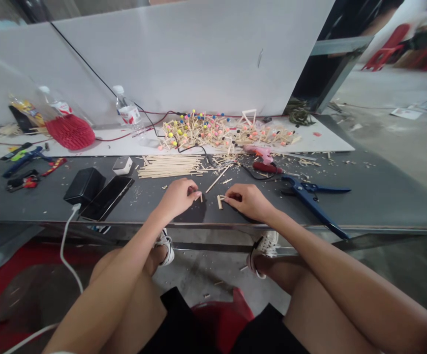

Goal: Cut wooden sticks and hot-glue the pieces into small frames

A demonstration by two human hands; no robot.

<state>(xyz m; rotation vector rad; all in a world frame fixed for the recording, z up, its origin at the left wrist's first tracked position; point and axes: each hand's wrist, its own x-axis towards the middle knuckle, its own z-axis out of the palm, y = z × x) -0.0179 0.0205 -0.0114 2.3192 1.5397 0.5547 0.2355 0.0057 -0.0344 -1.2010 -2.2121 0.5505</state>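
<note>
My left hand (179,196) rests on the grey table (364,196) with its fingers curled, pinching a short wooden stick piece (200,197). My right hand (248,200) is also curled, its fingertips pinched on a small stick frame (220,200) lying on the table. The two hands are a few centimetres apart near the front edge. Behind them lies a bundle of long wooden sticks (171,165). Further back sits a heap of stick pieces with coloured beads (221,130).
Blue-handled cutters (315,196) lie right of my right hand. A pink glue gun (259,153) and red tool (267,167) sit behind. A phone (107,196), black box (84,185) and white charger (122,165) lie left. Water bottles (128,112) and a red object (70,132) stand at the back.
</note>
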